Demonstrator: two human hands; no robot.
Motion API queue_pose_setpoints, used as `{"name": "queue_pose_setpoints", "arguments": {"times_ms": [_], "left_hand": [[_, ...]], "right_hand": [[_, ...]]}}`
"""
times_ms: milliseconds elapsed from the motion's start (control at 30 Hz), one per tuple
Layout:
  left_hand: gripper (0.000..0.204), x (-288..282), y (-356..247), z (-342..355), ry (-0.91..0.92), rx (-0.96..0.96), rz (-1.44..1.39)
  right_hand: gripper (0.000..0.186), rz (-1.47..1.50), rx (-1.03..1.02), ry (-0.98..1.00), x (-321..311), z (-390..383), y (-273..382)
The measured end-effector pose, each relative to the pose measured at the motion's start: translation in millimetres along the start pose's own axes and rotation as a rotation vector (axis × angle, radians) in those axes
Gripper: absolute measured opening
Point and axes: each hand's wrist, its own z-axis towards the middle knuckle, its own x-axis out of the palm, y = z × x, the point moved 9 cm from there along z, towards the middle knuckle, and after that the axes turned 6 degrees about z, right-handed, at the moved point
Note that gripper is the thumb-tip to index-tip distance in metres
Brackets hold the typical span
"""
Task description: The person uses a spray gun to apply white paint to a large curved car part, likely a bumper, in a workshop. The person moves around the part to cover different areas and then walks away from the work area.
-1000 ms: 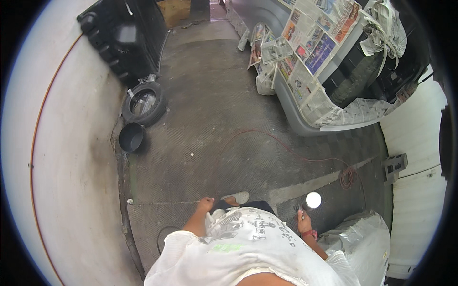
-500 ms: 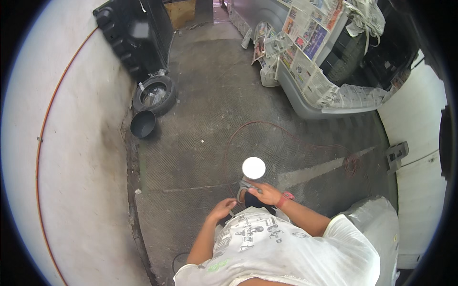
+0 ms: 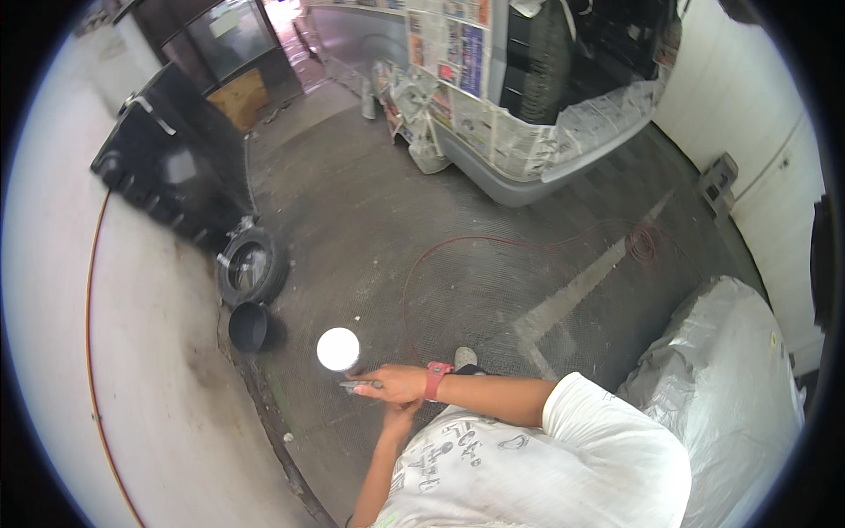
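Observation:
My right hand [image 3: 396, 384] grips a spray gun [image 3: 359, 386], topped by a cup with a round white top [image 3: 339, 349], out over the floor at lower middle. A red band with a watch [image 3: 437, 380] is on that wrist. Beneath it, my left hand [image 3: 403, 414] is raised close to the right one, its fingers mostly hidden behind the right hand; what it holds, if anything, I cannot make out.
Against the left wall stand a black plastic panel [image 3: 176, 172], a tyre [image 3: 275, 273] and a black bucket [image 3: 252, 328]. A newspaper-masked grey vehicle [image 3: 493, 167] fills the back. A red hose [image 3: 475, 238] crosses the floor [image 3: 466, 299]. A plastic-covered object [image 3: 713, 370] is at right.
My right hand has swung from the right across to the left with the spray gun. My left hand has come up beside it. The view has turned, and more of the back doorway shows.

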Motion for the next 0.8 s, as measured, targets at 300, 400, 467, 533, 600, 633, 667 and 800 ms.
{"name": "queue_pose_setpoints", "arguments": {"times_ms": [300, 400, 467, 533, 600, 633, 667, 800], "left_hand": [[0.030, 17.1, -58.5, 104.3, 0.013, -0.038, -0.059], [0.026, 22.6, -81.7, 136.1, 0.054, -0.036, -0.024], [0.025, 26.4, -93.6, 162.6, 0.089, -0.023, -0.012], [0.025, 23.2, -103.0, 184.8, 0.094, -0.009, -0.002], [0.025, 16.6, -108.4, 210.6, 0.097, 0.014, -0.045], [0.025, 13.4, -111.2, 222.9, 0.097, 0.024, -0.074], [0.025, 7.7, -114.3, 234.7, 0.101, 0.024, -0.077], [0.027, -16.6, -135.8, 288.7, 0.082, -0.011, -0.078]], "right_hand": [[0.072, 0.078, -0.063, -0.201, -131.9, 22.4, -8.6], [0.072, 0.151, 0.012, -0.137, -179.1, 24.2, 4.9], [0.072, 0.169, 0.005, -0.164, -203.5, 36.4, 0.1], [0.071, 0.162, -0.010, -0.196, -223.9, 54.3, -8.9], [0.069, 0.169, 0.008, -0.198, -236.6, 77.9, -18.6], [0.068, 0.183, 0.044, -0.180, -246.8, 88.1, -20.3], [0.066, 0.197, 0.079, -0.162, -256.0, 99.4, -21.7], [0.064, 0.292, 0.147, -0.175, -292.8, 151.1, -32.8]]}}
